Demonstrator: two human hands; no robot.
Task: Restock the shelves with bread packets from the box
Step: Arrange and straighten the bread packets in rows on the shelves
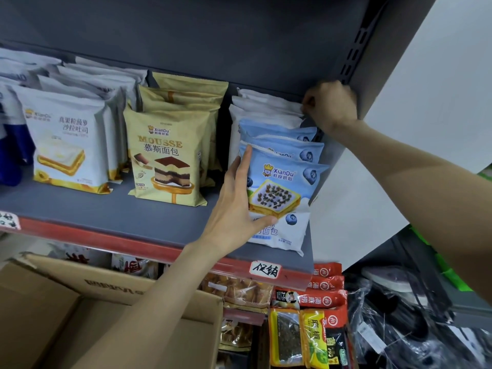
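Observation:
A row of blue blueberry bread packets stands at the right end of the grey shelf (pixel 111 209). My left hand (pixel 237 206) holds the front blue packet (pixel 285 187), fingers along its left edge and thumb across its lower front. Behind the blue ones stand white packets (pixel 266 107). My right hand (pixel 330 105) reaches to the back of the row and pinches the top corner of a white packet there. The open cardboard box (pixel 111 286) sits below the shelf at lower left; its inside is mostly hidden by my left arm.
Gold mousse bread packets (pixel 165 155) and white toast packets (pixel 66 139) fill the shelf to the left. A red price rail (pixel 106 241) edges the shelf. Snack bags (pixel 308 328) hang on lower shelves. The shelf's upright post (pixel 354 57) stands just right of my right hand.

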